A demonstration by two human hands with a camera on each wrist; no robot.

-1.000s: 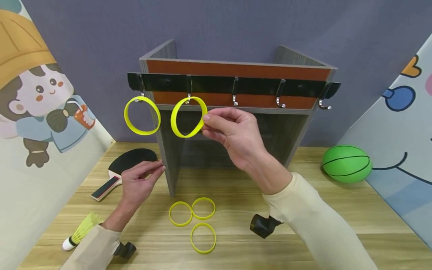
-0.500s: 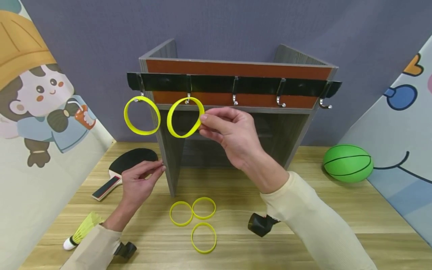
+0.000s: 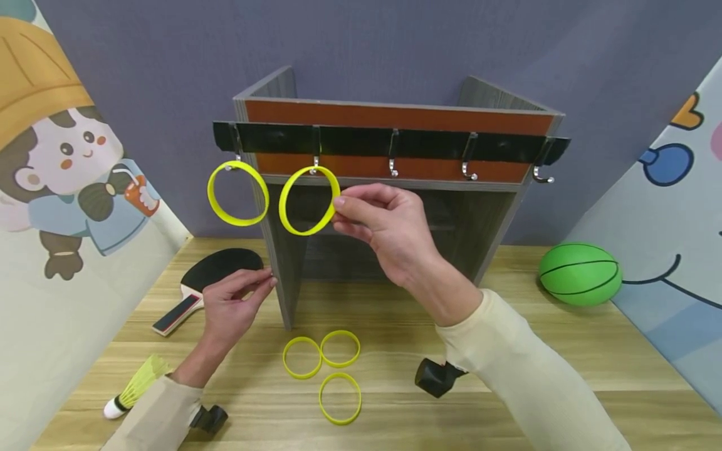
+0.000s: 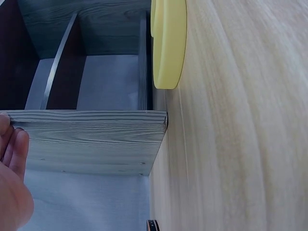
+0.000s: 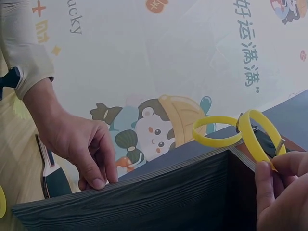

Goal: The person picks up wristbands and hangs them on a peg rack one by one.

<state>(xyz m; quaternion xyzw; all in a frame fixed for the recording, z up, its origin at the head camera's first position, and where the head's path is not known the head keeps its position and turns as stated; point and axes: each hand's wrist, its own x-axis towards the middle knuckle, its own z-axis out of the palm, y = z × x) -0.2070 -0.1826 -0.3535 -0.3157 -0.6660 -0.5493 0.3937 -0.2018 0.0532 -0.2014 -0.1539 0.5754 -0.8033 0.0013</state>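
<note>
My right hand (image 3: 389, 235) pinches the right side of a yellow ring (image 3: 284, 213) between thumb and fingers. The ring's top is at the second hook (image 3: 314, 163) from the left; whether it bears on the hook I cannot tell. Another yellow ring (image 3: 210, 195) hangs from the leftmost hook. My left hand (image 3: 234, 307) grips the front edge of the cabinet's left side panel (image 3: 277, 285) with its fingertips; in the right wrist view this left hand (image 5: 79, 144) is at the panel edge too. Three more yellow rings (image 3: 359, 398) lie on the table before the cabinet.
A black rail (image 3: 355, 139) with several hooks runs across the grey cabinet's (image 3: 504, 232) front. A table-tennis bat (image 3: 220, 266) and a shuttlecock (image 3: 135, 385) lie at the left. On the right, a green ball (image 3: 581, 274) rests near the wall.
The right hand has carried its ring a little to the left, then slightly down at the second hook. The left hand and the other rings stay where they were.
</note>
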